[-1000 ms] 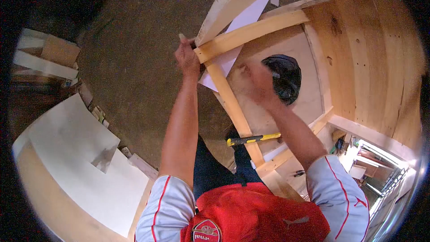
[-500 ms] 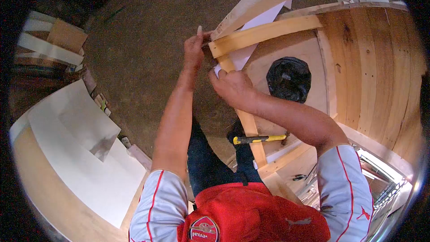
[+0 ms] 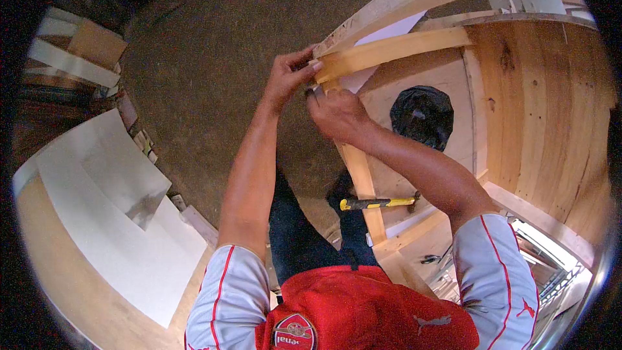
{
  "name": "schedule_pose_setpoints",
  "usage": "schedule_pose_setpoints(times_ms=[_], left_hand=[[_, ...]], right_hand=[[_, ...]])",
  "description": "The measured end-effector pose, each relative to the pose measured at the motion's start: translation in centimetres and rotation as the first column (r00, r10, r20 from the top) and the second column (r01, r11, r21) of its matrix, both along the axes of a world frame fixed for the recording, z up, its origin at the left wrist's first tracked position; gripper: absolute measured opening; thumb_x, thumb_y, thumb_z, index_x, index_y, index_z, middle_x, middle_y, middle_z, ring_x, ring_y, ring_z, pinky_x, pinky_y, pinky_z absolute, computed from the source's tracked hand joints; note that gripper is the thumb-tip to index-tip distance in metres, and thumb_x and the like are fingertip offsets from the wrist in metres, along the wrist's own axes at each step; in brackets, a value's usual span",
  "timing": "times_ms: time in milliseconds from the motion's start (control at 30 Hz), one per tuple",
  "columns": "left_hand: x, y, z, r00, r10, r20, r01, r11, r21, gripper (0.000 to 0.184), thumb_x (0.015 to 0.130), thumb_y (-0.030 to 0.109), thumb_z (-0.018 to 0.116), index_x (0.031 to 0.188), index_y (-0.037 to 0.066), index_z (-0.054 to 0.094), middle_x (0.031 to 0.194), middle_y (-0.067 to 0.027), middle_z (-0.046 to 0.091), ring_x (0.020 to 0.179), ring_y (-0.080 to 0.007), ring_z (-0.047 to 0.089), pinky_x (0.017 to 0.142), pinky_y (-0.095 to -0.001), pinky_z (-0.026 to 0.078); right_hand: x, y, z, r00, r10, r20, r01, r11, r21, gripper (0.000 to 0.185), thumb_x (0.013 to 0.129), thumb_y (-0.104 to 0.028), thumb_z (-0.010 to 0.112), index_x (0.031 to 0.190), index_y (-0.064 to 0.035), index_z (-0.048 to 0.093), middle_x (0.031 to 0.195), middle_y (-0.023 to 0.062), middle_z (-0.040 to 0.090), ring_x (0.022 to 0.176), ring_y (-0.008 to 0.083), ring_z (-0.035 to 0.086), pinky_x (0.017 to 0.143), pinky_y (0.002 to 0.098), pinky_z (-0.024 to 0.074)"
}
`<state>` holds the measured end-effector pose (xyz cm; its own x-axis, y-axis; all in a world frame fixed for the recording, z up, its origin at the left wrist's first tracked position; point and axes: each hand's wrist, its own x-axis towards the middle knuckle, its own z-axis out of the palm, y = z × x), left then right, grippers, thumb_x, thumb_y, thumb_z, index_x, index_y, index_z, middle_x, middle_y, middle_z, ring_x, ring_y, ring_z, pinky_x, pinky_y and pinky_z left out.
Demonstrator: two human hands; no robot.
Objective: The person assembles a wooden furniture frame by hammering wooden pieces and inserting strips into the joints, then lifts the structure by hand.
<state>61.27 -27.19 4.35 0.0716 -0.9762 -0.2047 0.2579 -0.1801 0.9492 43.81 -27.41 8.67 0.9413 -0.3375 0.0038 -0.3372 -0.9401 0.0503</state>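
Count: two hands, one frame (image 3: 405, 47), one hammer (image 3: 369, 203), one black bag (image 3: 421, 116). The frame is pale yellow wood; its narrow bars meet at a corner. It is located ahead and to the right, that corner at both hands. The left hand (image 3: 293, 81) grips the corner. The right hand (image 3: 338, 115) is curled at the side bar; its grip cannot be determined. The hammer lies across this bar.

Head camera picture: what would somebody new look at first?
Probably the bright red shirt, bottom middle. Then the round black bundle within the wooden frame, and the yellow-and-black tool lying across the frame's side. The left hand and right hand are at the frame's upper-left corner.
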Motion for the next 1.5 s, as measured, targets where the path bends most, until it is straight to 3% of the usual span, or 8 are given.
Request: schedule_pose_setpoints(times_ms=[367,467,567,667,833,1133,1267,1500], left_hand=[[-0.1,-0.4,-1.4,1.0,0.002,0.005,-0.002,1.0,-0.007,0.051,0.084,0.02,0.078,0.127,-0.002,0.063,0.116,-0.0067,0.069,0.105,-0.0122,0.062,0.094,-0.0304,0.049],[-0.7,-0.2,-1.2,0.998,0.059,-0.037,-0.059,0.998,-0.006,0.048,0.085,0.018,0.075,0.127,-0.002,0.063,0.116,-0.0068,0.069,0.105,-0.0125,0.062,0.093,-0.0301,0.05],[-1.5,0.6,-1.5,0.985,0.146,-0.089,-0.145,0.989,0.018,0.045,0.087,0.016,0.073,0.127,-0.002,0.063,0.116,-0.007,0.069,0.104,-0.0133,0.063,0.093,-0.0299,0.05],[-2.2,0.3,-1.8,0.977,0.176,-0.121,-0.176,0.984,0.017,0.044,0.088,0.015,0.072,0.127,-0.002,0.063,0.116,-0.0073,0.069,0.104,-0.0139,0.063,0.092,-0.0301,0.051],[-2.4,0.3,-2.2,0.95,0.184,-0.251,-0.203,0.978,-0.049,0.044,0.088,0.013,0.072,0.129,-0.001,0.062,0.116,-0.0074,0.068,0.103,-0.0151,0.064,0.092,-0.0311,0.051],[-3.7,0.8,-2.6,0.854,0.401,0.332,-0.283,0.893,-0.35,0.036,0.092,0.014,0.065,0.126,0.003,0.064,0.12,-0.013,0.064,0.115,-0.0207,0.059,0.1,-0.0348,0.045],[-4.7,1.0,-2.5,0.897,0.415,0.154,-0.368,0.892,-0.262,0.035,0.094,0.015,0.062,0.127,0.003,0.063,0.119,-0.0131,0.064,0.116,-0.0234,0.058,0.101,-0.0353,0.044],[-5.6,1.2,-3.4,0.872,0.442,0.21,-0.367,0.875,-0.317,0.044,0.096,0.022,0.057,0.134,0.002,0.055,0.13,-0.0158,0.058,0.123,-0.0275,0.053,0.106,-0.0377,0.039]], right_hand=[[1.7,1.7,-1.7,0.974,-0.226,0.031,0.227,0.974,-0.022,0.01,0.077,-0.019,0.063,0.074,-0.01,0.059,0.073,0.0083,0.065,0.066,0.0264,0.065,0.057,0.0368,0.0518],[1.3,1.2,2.3,0.902,-0.43,0.047,0.373,0.828,0.419,0.02,0.086,-0.023,0.064,0.09,-0.0035,0.063,0.083,0.0096,0.068,0.074,0.0274,0.067,0.061,0.0378,0.0538],[-0.1,-0.8,4.5,0.476,-0.872,-0.116,0.367,0.077,0.927,0.03,0.096,-0.022,0.057,0.11,0.0049,0.06,0.098,0.0132,0.067,0.086,0.0271,0.067,0.072,0.0377,0.0568],[-2.2,-2.8,7.9,0.229,-0.862,-0.452,-0.377,-0.507,0.775,0.033,0.099,-0.013,0.048,0.127,0.0043,0.053,0.106,0.0178,0.066,0.097,0.0245,0.065,0.084,0.0367,0.0546],[-3.6,-3.5,6.0,0.139,-0.9,-0.412,-0.312,-0.435,0.844,0.036,0.099,-0.006,0.048,0.133,0.0061,0.051,0.116,0.0187,0.063,0.103,0.0253,0.063,0.086,0.0342,0.0539],[-1.0,-3.2,1.5,0.007,-1.0,-0.029,-0.061,-0.029,0.998,0.034,0.088,0.005,0.063,0.122,0.0058,0.062,0.095,0.0165,0.07,0.084,0.0227,0.068,0.075,0.03,0.0567],[-1.0,-3.7,-0.1,0.065,-0.976,0.208,0.236,0.218,0.947,0.022,0.082,0.0,0.07,0.104,0.0028,0.071,0.088,0.0134,0.072,0.08,0.0218,0.069,0.076,0.0319,0.0564],[-1.4,-3.7,-0.5,0.152,-0.955,0.253,0.281,0.287,0.916,0.019,0.078,-0.002,0.073,0.097,0.0002,0.071,0.089,0.0121,0.074,0.082,0.0203,0.07,0.078,0.0326,0.056]])
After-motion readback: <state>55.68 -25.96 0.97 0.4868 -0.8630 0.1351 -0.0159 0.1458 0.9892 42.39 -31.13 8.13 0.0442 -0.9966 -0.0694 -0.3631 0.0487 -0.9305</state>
